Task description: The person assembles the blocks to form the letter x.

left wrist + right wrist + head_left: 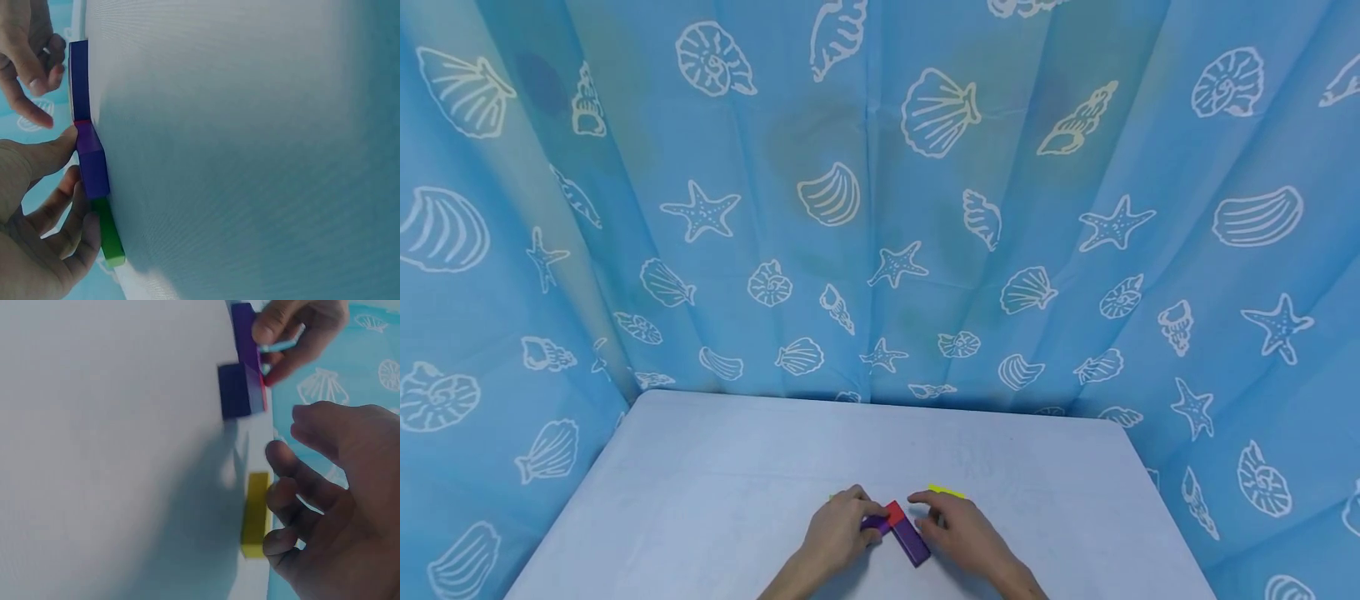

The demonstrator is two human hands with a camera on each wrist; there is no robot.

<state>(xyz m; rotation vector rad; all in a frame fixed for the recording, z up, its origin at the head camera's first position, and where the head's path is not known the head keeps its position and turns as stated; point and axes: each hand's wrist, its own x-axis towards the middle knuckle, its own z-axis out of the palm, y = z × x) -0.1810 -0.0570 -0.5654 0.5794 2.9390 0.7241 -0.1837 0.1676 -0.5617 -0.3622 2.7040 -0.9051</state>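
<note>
My left hand (842, 532) pinches a purple block (875, 523), with a fingertip touching the red block (895, 512) at its end. A longer dark purple block (912, 546) extends from the red one toward me, at an angle to the held block. Beside it, my right hand (964, 535) hovers with loosely bent fingers and nothing in them. In the left wrist view a green block (109, 234) lies past the purple block (94, 169), near the left fingers. A yellow block (255, 515) rests by the right hand (350, 500) in the right wrist view.
The blocks lie on a white-covered table (715, 483). Behind it and at both sides hangs a blue curtain (865, 317) printed with white shells and starfish. The table's far edge meets the curtain.
</note>
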